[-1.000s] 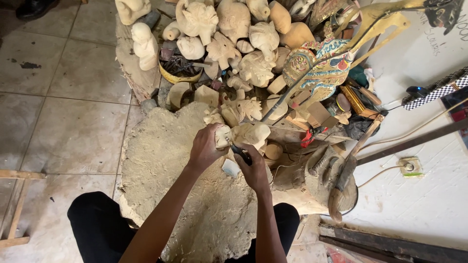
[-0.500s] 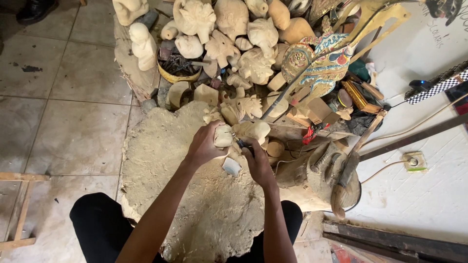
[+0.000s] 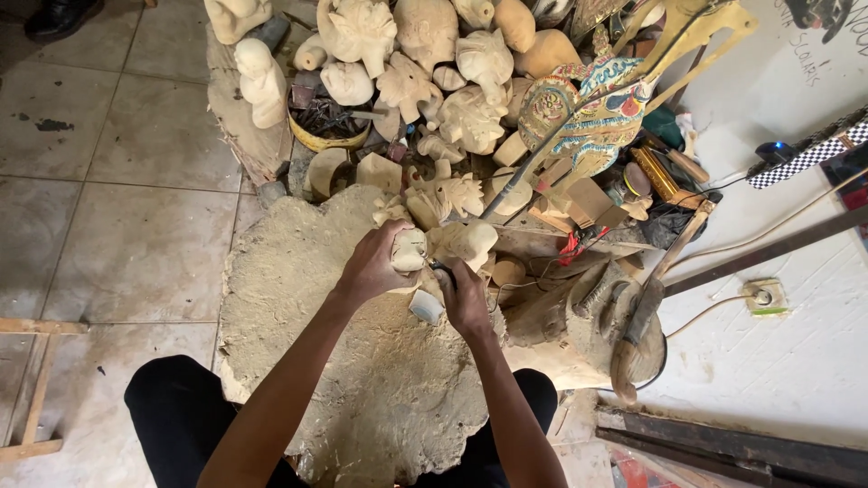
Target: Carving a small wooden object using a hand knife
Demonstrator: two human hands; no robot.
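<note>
Fingers of the left hand [image 3: 372, 267] wrap a pale wooden carving [image 3: 409, 250], pressing it onto the rough wooden block [image 3: 298, 298]. Just beside it, the right hand [image 3: 466, 303] clenches a dark-handled carving tool [image 3: 442, 273] against the piece. Beyond the grip lie unfinished wooden figures [image 3: 407, 54] and a painted puppet [image 3: 592, 122].

2 hands [image 3: 375, 267], approx. 15 pale wood carvings [image 3: 357, 32].
</note>
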